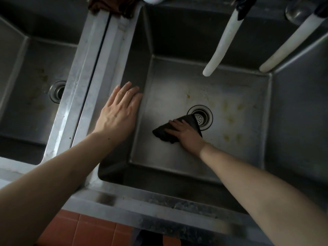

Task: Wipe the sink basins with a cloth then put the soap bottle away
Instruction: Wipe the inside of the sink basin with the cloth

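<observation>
A deep steel sink basin (177,89) fills the middle of the view, with a round drain strainer (202,118) in its floor. My right hand (186,134) presses a dark folded cloth (163,134) flat on the basin floor, just left of the drain and partly over its rim. My left hand (119,110) lies flat with fingers spread on the basin's left wall, near the rim. A second basin (32,68) with its own drain (57,91) lies to the left. No soap bottle shows.
Two white faucet hoses (223,39) (291,45) hang over the basin's far side. A steel divider rim (92,71) separates the basins. Yellowish stains (232,118) mark the floor right of the drain. A brown cloth (110,6) sits at the top. Orange tiles (88,231) lie below.
</observation>
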Demonstrator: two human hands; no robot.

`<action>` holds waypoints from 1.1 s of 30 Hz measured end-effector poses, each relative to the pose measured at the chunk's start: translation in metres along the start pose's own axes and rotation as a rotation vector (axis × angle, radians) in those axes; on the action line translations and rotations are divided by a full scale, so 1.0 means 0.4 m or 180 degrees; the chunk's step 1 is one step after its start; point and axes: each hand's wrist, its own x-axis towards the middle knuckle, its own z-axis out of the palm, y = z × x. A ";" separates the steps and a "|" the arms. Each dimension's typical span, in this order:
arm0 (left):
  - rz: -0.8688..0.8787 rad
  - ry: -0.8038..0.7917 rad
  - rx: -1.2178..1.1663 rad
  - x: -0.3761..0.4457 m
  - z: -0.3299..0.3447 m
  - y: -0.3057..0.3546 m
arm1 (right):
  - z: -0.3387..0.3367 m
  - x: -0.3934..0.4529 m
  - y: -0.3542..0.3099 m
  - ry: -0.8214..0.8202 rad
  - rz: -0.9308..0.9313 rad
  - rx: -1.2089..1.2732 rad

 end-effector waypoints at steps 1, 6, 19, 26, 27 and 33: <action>0.0000 -0.0026 0.0022 0.001 0.000 0.001 | 0.009 -0.007 -0.009 0.0068 0.0036 -0.0048; 0.0042 -0.0145 0.0076 0.016 -0.001 0.020 | 0.059 -0.146 -0.022 -0.0035 -0.0572 -0.0283; -0.0116 -0.0508 -0.0358 0.071 0.186 0.108 | -0.113 0.028 0.071 0.0629 0.0008 -0.0088; -0.0250 -0.0966 -0.0428 0.088 0.309 0.107 | -0.265 0.137 0.199 0.1836 0.1370 0.0029; -0.0254 -0.1016 -0.0447 0.088 0.322 0.111 | -0.277 0.158 0.213 0.1837 0.1500 0.0038; -0.0157 -0.1176 -0.0477 0.084 0.377 0.133 | -0.202 0.233 0.271 0.0988 0.1661 -0.0343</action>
